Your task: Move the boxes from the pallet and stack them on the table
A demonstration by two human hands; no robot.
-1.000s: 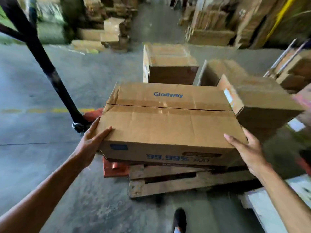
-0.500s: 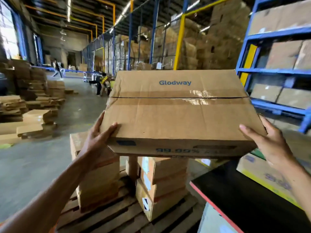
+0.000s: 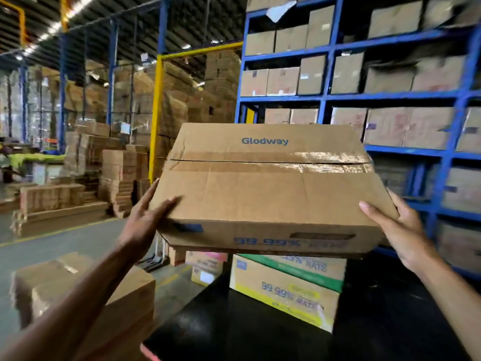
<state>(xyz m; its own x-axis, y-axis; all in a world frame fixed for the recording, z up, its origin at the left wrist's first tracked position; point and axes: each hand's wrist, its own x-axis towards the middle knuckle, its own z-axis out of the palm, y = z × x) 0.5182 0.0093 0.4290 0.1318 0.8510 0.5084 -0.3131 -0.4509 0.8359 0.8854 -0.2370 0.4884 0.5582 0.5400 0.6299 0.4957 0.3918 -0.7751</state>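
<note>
Holding: both hands carry one box (image 3: 268, 188) in the air, head view only.
Box: brown carton, taped top seam, "Glodway" printed on the far flap, "99.99%" on the near face; top tilted toward the camera.
Left hand (image 3: 145, 220): clamped on the box's left end, thumb over the top edge, fingers along the side.
Right hand (image 3: 395, 230): clamped on the right end, thumb on top, palm against the side.
Position: above the black bench (image 3: 234, 329), over a yellow box (image 3: 283, 290) that sits on it; no contact visible.
Left: blurred brown box (image 3: 86, 290) beside the bench.
Behind: blue rack (image 3: 328, 97) with cartons.
</note>
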